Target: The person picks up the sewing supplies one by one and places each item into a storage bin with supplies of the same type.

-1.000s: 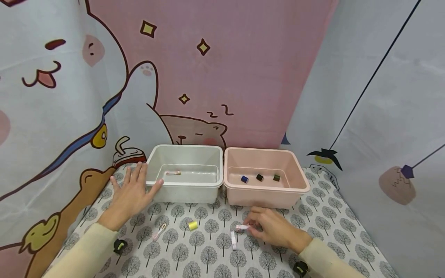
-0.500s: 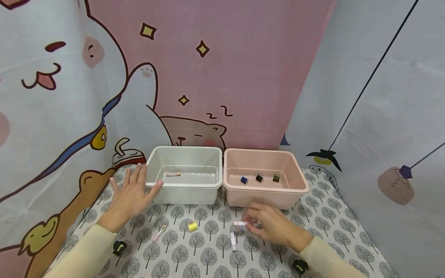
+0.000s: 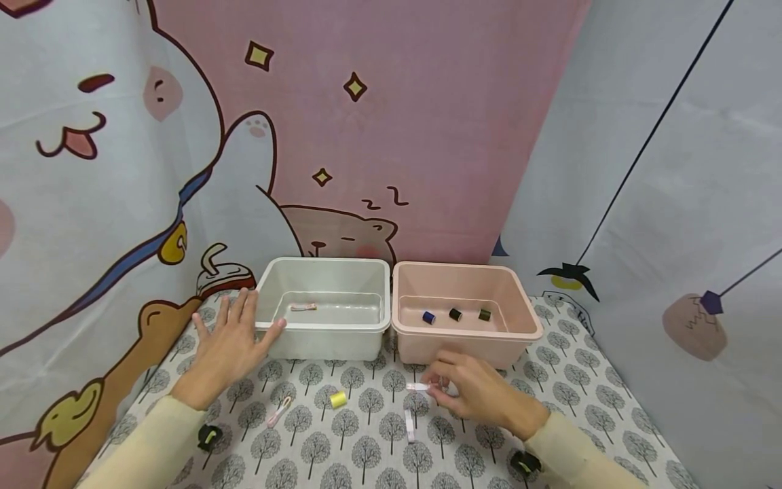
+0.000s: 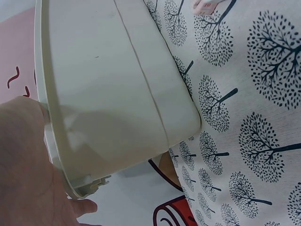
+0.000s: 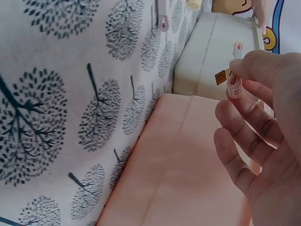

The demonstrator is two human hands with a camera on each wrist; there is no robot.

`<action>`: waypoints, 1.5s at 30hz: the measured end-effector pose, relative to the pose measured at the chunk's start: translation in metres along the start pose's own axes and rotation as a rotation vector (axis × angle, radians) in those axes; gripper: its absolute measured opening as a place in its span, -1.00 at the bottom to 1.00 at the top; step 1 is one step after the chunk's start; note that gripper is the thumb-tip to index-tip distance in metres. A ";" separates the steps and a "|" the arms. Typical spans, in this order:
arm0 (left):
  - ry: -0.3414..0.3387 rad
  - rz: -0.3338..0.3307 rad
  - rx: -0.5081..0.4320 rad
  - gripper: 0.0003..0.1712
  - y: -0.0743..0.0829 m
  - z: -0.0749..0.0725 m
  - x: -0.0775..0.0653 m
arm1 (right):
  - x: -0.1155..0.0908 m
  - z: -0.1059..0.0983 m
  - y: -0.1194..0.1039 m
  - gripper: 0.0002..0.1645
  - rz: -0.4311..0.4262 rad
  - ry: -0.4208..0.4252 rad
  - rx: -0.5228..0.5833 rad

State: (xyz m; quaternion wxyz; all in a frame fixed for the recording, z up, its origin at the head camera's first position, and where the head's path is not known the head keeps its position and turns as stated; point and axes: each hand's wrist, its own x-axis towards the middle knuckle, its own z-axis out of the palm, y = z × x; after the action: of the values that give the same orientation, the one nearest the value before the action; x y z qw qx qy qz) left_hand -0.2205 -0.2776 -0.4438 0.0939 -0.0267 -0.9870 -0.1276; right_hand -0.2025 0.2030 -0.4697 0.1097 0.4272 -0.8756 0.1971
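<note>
My right hand [image 3: 482, 394] pinches a small folded measuring tape [image 5: 234, 88] between thumb and index finger. Printed marks and a brass end tip show on it in the right wrist view. The hand is just in front of the pink bin [image 3: 467, 346]. My left hand [image 3: 229, 346] lies at the front left corner of the white bin [image 3: 324, 343], fingers spread and thumb along the rim. Another measuring tape [image 3: 303, 307] lies inside the white bin. On the cloth are two more folded strips, one pale [image 3: 409, 426] and one pink and white [image 3: 280, 411], and a yellow thread spool [image 3: 338, 399].
In the pink bin sit a blue spool [image 3: 429, 317], a black spool [image 3: 455, 314] and a dark green spool [image 3: 485, 314]. Both bins stand side by side at the back of the tree-print tablecloth [image 3: 342, 468], before a cartoon-print curtain [image 3: 427, 136].
My right hand has lifted the measuring tape and shifted slightly toward the bins and left, away from the pale strip on the cloth. My left hand stays in place.
</note>
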 end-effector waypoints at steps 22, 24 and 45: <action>-0.003 -0.004 -0.002 0.27 -0.001 0.001 0.000 | 0.021 -0.014 -0.007 -0.83 -0.097 0.060 -0.043; -0.004 -0.004 -0.002 0.27 0.000 0.001 0.000 | 0.023 -0.017 -0.008 -0.83 -0.101 0.059 -0.044; 0.003 -0.001 -0.016 0.28 -0.001 0.002 0.000 | 0.056 -0.035 -0.011 -0.78 -0.134 0.092 -0.018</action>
State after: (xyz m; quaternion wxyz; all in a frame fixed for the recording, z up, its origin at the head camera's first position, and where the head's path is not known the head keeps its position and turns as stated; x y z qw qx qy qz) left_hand -0.2212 -0.2786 -0.4456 0.0950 -0.0266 -0.9859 -0.1353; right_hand -0.2274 0.1725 -0.4151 0.1665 0.4745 -0.8408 0.2005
